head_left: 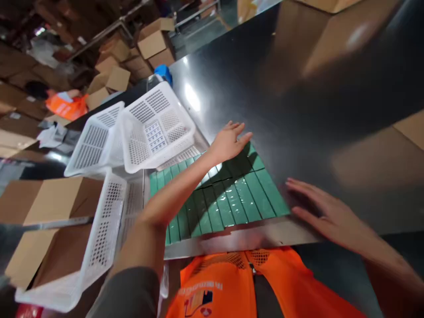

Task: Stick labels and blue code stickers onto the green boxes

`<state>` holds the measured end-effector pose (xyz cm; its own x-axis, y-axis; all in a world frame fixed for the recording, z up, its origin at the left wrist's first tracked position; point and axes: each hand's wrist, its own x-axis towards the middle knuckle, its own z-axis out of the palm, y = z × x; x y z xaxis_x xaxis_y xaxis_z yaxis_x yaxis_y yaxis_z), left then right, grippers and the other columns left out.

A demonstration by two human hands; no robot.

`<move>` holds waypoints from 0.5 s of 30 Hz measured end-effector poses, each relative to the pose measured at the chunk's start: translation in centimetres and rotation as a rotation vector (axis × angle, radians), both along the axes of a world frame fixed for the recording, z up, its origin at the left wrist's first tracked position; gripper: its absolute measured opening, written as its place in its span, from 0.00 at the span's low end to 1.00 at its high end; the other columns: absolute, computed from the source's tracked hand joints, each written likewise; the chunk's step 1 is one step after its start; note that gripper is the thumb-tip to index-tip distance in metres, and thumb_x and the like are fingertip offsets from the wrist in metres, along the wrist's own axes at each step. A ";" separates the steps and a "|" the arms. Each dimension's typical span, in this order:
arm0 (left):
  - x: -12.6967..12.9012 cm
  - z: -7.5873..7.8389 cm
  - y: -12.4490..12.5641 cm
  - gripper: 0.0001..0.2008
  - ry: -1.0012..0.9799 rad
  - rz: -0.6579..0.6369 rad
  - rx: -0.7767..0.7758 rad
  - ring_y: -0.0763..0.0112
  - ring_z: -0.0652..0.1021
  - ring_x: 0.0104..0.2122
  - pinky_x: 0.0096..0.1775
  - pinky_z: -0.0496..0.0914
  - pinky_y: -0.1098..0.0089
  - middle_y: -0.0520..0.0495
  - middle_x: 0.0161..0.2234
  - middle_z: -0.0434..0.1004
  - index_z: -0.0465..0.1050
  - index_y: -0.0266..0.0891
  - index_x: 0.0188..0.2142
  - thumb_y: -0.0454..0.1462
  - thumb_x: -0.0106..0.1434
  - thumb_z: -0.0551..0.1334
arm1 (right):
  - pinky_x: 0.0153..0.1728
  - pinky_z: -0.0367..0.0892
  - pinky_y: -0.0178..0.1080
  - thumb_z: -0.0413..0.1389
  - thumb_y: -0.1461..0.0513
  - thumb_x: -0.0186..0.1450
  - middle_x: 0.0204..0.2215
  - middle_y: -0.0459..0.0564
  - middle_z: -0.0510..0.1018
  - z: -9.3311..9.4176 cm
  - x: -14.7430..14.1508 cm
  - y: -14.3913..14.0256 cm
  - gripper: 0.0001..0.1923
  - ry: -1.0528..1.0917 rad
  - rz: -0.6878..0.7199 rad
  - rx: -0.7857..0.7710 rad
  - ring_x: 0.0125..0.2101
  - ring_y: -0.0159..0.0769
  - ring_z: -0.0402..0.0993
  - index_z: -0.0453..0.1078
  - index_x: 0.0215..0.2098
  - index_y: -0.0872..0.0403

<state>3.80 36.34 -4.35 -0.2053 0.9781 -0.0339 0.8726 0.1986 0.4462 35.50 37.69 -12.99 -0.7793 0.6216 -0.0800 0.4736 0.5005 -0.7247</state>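
Observation:
Rows of green boxes with a shiny wrap lie side by side on the metal table, near its front edge. My left hand reaches over their far side with its fingers spread; whether it touches them I cannot tell. At the right end of the rows is my right hand, fingers stretched out beside the last box and slightly blurred. Nothing shows in either hand. My left forearm hides part of the boxes.
White plastic baskets stand to the left, one with a sheet of blue-and-white labels or packs inside. A blue object sits behind them. Cardboard boxes are at far left. A person in an orange vest is in the background.

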 end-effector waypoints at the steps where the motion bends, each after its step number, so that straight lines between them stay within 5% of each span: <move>1: -1.1 0.8 -2.5 0.24 -0.082 -0.009 0.104 0.60 0.65 0.65 0.65 0.58 0.64 0.39 0.62 0.69 0.69 0.31 0.61 0.43 0.72 0.57 | 0.56 0.71 0.57 0.54 0.42 0.65 0.61 0.52 0.71 -0.1 -0.4 0.8 0.30 0.055 -0.085 0.010 0.54 0.53 0.74 0.66 0.61 0.41; 4: -5.0 1.7 -12.3 0.20 -0.331 0.082 0.319 0.62 0.76 0.55 0.60 0.66 0.62 0.44 0.53 0.79 0.77 0.40 0.54 0.47 0.73 0.54 | 0.58 0.69 0.58 0.55 0.41 0.64 0.59 0.50 0.72 -0.6 -3.1 2.7 0.30 0.283 -0.302 -0.125 0.55 0.51 0.73 0.65 0.61 0.37; 8: -9.7 -1.8 -25.8 0.24 -0.587 0.796 0.698 0.56 0.75 0.55 0.62 0.63 0.56 0.41 0.49 0.81 0.81 0.40 0.44 0.56 0.62 0.65 | 0.64 0.62 0.55 0.59 0.41 0.60 0.58 0.45 0.74 -1.2 -8.6 3.1 0.24 0.487 -0.400 -0.441 0.62 0.49 0.66 0.72 0.52 0.37; 9: -10.5 -3.1 -28.2 0.27 -0.614 0.904 0.769 0.55 0.73 0.58 0.62 0.63 0.55 0.41 0.53 0.78 0.79 0.40 0.48 0.58 0.62 0.63 | 0.65 0.61 0.54 0.61 0.41 0.59 0.56 0.45 0.75 -1.3 -9.9 3.0 0.23 0.509 -0.431 -0.501 0.62 0.49 0.66 0.74 0.49 0.38; 12: -11.2 -6.6 -32.0 0.36 -0.734 1.047 0.855 0.53 0.68 0.62 0.63 0.61 0.53 0.39 0.60 0.72 0.74 0.40 0.53 0.65 0.62 0.54 | 0.64 0.62 0.52 0.60 0.43 0.57 0.55 0.45 0.77 -1.9 -12.6 2.6 0.24 0.483 -0.511 -0.597 0.61 0.49 0.68 0.74 0.48 0.41; 15: -10.2 -8.5 -31.4 0.33 -0.924 1.057 0.846 0.56 0.69 0.61 0.62 0.63 0.55 0.41 0.59 0.73 0.74 0.41 0.52 0.62 0.67 0.49 | 0.60 0.67 0.55 0.52 0.44 0.62 0.55 0.51 0.78 -1.9 -13.6 2.3 0.29 0.263 -0.409 -0.352 0.57 0.53 0.72 0.71 0.57 0.45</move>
